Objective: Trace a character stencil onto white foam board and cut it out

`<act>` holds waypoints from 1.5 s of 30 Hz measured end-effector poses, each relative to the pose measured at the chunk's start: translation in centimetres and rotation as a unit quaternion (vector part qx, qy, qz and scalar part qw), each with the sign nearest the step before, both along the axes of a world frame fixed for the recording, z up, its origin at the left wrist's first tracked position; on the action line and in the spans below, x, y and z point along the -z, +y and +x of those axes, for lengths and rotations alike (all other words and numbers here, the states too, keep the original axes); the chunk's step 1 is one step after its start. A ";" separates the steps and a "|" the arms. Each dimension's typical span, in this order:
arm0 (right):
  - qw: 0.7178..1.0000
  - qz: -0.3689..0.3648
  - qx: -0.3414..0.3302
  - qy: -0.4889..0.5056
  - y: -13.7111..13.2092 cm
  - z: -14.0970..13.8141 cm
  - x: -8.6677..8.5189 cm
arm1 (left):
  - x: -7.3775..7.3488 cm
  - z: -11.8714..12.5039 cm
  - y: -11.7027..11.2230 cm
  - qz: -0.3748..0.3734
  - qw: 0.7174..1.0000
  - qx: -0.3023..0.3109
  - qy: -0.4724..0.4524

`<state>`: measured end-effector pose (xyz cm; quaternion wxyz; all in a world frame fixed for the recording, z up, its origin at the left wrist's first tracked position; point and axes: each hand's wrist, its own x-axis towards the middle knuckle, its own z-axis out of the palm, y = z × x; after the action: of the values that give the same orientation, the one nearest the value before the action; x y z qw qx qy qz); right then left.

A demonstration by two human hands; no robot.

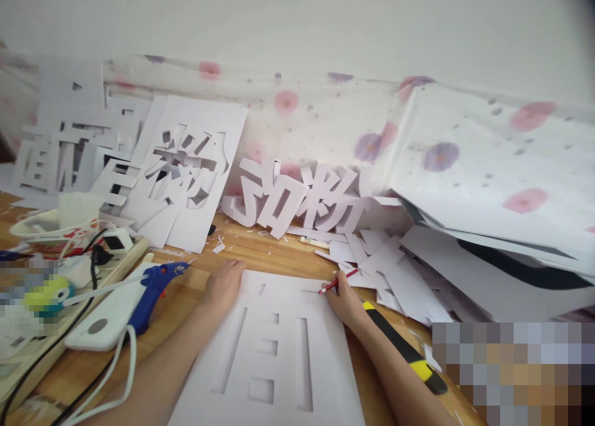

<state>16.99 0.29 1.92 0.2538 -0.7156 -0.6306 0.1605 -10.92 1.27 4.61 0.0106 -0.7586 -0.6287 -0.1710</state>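
From my remote post, I had the right hand (346,301) pinched round a slim red tool (338,282) by the sheet's upper right edge, while the left hand (224,284) rested at its upper left, its grip unclear to me. The white sheet (286,364) lay on the wooden table (183,292), right of a blue glue gun (155,283); I judged this tool-positioning, calling for a steadied sheet and a careful tip.

Right grip (345,300) holds red pencil (330,286) over board (287,351)
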 end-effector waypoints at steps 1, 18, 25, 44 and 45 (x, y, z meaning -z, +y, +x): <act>1.000 -0.003 -0.001 -0.004 0.0 0.0 -0.1 | -0.1 0.2 -0.2 0.000 1.000 -0.007 0.006; 0.999 -0.019 -0.005 -0.043 -0.2 -0.2 -0.6 | -1.7 4.6 -0.5 -0.048 0.994 -0.084 0.058; 0.998 -0.019 -0.006 -0.057 -0.2 -0.2 -0.8 | -1.9 5.7 0.0 -0.074 0.989 -0.107 0.066; 0.995 0.036 -0.089 0.024 -0.2 0.9 -5.1 | -0.5 5.7 0.0 -0.044 0.991 -0.109 0.071; 0.993 0.035 -0.102 0.047 -0.2 0.7 -4.6 | -0.6 5.7 0.0 -0.043 0.990 -0.110 0.070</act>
<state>17.72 0.06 6.56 0.2904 -0.6303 -0.6927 0.1965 -5.26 1.26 5.17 0.0402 -0.6945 -0.7130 -0.0879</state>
